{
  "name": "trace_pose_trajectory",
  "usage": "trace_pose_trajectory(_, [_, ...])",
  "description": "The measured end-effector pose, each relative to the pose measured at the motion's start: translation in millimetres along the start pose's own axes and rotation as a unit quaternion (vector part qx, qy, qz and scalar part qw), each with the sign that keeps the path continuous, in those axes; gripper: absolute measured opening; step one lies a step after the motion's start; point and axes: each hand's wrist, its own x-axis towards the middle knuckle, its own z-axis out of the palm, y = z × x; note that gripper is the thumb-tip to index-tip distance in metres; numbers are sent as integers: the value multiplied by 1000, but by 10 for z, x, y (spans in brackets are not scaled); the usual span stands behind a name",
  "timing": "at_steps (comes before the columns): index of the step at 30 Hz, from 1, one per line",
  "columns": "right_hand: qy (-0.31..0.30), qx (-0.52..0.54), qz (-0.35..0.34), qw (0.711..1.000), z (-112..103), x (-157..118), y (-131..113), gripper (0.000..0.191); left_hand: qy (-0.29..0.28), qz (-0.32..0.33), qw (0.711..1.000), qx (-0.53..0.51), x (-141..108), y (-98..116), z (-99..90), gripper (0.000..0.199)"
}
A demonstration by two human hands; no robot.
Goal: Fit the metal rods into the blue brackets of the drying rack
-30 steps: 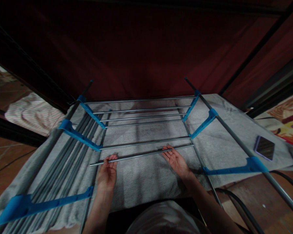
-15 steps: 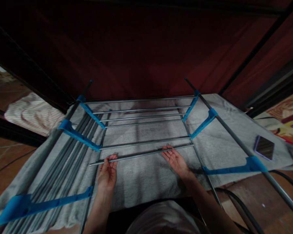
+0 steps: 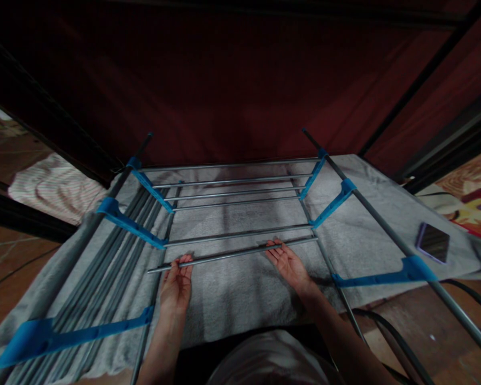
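Metal rod [image 3: 224, 255], across left grip [image 3: 176, 286]; across right grip [image 3: 288, 266]

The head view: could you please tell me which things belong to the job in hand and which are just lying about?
Belong to the job, it seems:
metal rod, held in the left hand and touched by the right hand;
blue-bracketed metal frame;
grey tubes on the left;
grey cloth spread beneath.

Likely lying about:
smartphone on the right;
striped cloth at far left.
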Motion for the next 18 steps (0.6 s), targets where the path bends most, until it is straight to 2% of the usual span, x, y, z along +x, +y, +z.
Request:
trace_pose_trajectory(11, [17, -13, -14, 1000, 38, -9, 1, 12, 16, -7, 1000, 5, 6, 9, 8, 16])
trace_pose_trajectory(18, [46, -86, -52, 994, 123, -29, 36, 13, 22, -18, 1000, 13, -43, 85, 60, 21])
